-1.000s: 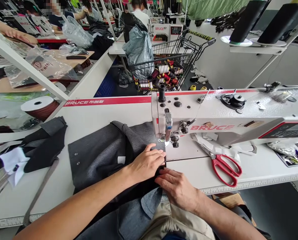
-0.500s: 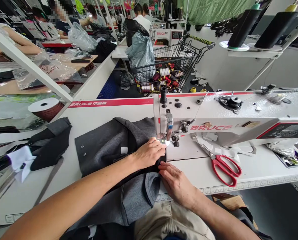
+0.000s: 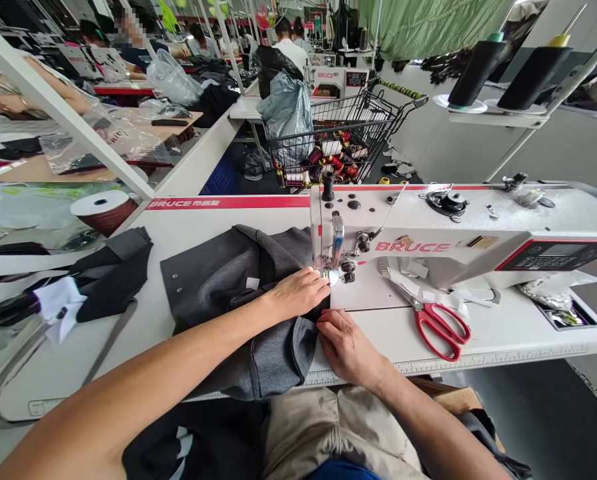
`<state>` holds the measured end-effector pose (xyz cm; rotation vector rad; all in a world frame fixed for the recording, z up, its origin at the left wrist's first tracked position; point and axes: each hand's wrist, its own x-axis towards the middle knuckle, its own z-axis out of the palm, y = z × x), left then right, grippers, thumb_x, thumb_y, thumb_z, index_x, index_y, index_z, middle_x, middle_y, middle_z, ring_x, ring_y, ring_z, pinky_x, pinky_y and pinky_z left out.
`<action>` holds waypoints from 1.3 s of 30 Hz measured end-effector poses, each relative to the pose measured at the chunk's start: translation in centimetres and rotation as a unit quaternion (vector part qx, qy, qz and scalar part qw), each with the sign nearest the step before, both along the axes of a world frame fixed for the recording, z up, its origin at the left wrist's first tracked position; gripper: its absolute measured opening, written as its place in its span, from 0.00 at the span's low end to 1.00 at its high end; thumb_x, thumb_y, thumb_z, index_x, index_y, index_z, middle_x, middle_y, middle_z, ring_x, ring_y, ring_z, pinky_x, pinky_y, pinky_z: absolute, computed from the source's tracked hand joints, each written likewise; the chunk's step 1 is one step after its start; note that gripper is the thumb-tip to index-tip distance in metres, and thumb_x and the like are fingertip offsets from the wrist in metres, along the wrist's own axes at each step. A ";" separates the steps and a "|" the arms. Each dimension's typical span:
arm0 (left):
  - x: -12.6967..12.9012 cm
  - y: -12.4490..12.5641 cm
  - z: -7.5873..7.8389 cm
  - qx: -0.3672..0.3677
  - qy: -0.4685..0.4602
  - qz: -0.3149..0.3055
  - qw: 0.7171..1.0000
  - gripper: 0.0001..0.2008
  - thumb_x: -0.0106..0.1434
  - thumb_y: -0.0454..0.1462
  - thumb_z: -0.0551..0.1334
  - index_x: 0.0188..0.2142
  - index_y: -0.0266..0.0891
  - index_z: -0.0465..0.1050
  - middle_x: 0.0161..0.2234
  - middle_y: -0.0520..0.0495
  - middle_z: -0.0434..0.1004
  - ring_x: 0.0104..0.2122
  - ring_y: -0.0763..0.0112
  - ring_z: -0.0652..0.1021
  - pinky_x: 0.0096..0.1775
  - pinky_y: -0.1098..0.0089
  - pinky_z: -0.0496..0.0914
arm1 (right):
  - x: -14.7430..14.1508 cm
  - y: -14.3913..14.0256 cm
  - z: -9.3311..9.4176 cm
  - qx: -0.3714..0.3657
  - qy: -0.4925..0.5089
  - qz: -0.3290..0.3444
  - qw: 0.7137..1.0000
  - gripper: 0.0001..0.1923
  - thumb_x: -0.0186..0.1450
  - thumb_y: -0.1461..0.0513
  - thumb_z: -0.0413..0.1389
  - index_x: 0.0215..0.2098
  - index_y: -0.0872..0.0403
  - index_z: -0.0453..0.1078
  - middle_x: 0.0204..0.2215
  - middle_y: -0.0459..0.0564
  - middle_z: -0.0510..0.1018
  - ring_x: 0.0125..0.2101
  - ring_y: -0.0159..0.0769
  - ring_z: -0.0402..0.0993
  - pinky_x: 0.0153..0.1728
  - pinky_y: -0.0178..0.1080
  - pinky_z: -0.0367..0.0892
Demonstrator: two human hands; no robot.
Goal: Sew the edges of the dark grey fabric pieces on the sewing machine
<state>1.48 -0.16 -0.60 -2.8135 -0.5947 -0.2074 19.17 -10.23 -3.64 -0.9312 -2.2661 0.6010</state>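
Observation:
A dark grey garment [image 3: 211,270] lies bunched on the sewing table, with one edge beneath the needle area of a white sewing machine [image 3: 418,220]. Close to the presser foot, my left hand [image 3: 301,293] presses on the cloth with curled fingers closed on it. My right hand [image 3: 351,350] sits nearer the table's front edge, its thumb and fingers closed on the garment's border; the fingertips are partly hidden. Red-handled scissors [image 3: 441,330] rest on the table to the right of my right hand.
Black and white cloth pieces [image 3: 113,273] lie at the left, near a spool of brown cord [image 3: 103,210]. Thread cones [image 3: 533,77] stand on a rack at the right. Beyond the machine is a cart [image 3: 343,133] of thread spools. Several people work farther back.
The view has shifted slightly. The grey cloth that hung over the front edge has moved up toward the table, baring black cloth on the lap. Both hands stay near the needle.

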 end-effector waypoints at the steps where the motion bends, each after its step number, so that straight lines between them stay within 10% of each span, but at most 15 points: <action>1: -0.2 -0.8 0.6 -0.004 -0.009 0.034 0.999 0.09 0.65 0.30 0.53 0.38 0.36 0.73 0.43 0.42 0.76 0.42 0.62 0.73 0.48 0.60 0.65 | 0.2 0.0 0.2 -0.010 0.001 0.009 1.000 0.14 0.62 0.72 0.49 0.45 0.57 0.66 0.41 0.56 0.72 0.43 0.43 0.67 0.45 0.47 0.68; 6: -2.5 -5.9 3.2 0.039 -0.051 0.230 0.971 0.21 0.61 0.27 0.52 0.53 0.36 0.68 0.57 0.35 0.67 0.55 0.45 0.65 0.55 0.41 0.57 | 0.9 -0.1 1.4 -0.059 -0.013 0.036 0.998 0.23 0.60 0.65 0.58 0.54 0.57 0.64 0.36 0.52 0.73 0.39 0.42 0.65 0.44 0.46 0.63; 12: -3.3 -10.7 4.1 0.040 -0.008 0.304 0.952 0.15 0.58 0.28 0.55 0.43 0.36 0.73 0.59 0.34 0.64 0.53 0.42 0.66 0.47 0.44 0.64 | -1.2 -1.6 3.0 -0.019 -0.151 0.052 0.987 0.12 0.60 0.59 0.62 0.40 0.54 0.68 0.31 0.48 0.74 0.35 0.40 0.66 0.41 0.44 0.58; 22: -6.5 -7.1 7.5 -0.024 -0.085 0.399 0.913 0.16 0.57 0.26 0.53 0.40 0.37 0.75 0.37 0.43 0.76 0.41 0.61 0.75 0.45 0.64 0.70 | -0.2 -3.9 3.7 0.030 -0.256 0.040 0.965 0.08 0.59 0.64 0.58 0.37 0.53 0.66 0.37 0.50 0.73 0.37 0.42 0.67 0.36 0.40 0.62; 28: -0.7 -7.4 11.8 -0.023 -0.171 0.332 0.927 0.14 0.54 0.26 0.53 0.34 0.39 0.73 0.33 0.50 0.76 0.34 0.66 0.76 0.35 0.69 0.69 | -2.2 -5.7 2.0 0.033 -0.203 -0.022 0.978 0.08 0.59 0.70 0.54 0.34 0.52 0.65 0.34 0.48 0.71 0.34 0.38 0.68 0.33 0.37 0.63; 33: 3.2 -10.4 8.9 -0.042 -0.091 0.184 0.978 0.08 0.58 0.29 0.53 0.30 0.38 0.71 0.28 0.49 0.73 0.28 0.69 0.74 0.27 0.71 0.64 | -6.4 -7.9 -2.1 0.125 -0.103 -0.031 0.986 0.06 0.61 0.69 0.54 0.34 0.52 0.67 0.39 0.51 0.70 0.40 0.41 0.65 0.39 0.40 0.64; 39: -0.3 -13.6 4.0 -0.139 -0.019 0.180 0.974 0.07 0.65 0.34 0.56 0.34 0.37 0.71 0.34 0.48 0.71 0.34 0.69 0.73 0.37 0.69 0.69 | -3.7 -10.5 -4.9 0.148 0.000 -0.100 0.984 0.11 0.64 0.67 0.55 0.43 0.49 0.70 0.45 0.52 0.71 0.45 0.44 0.62 0.42 0.45 0.59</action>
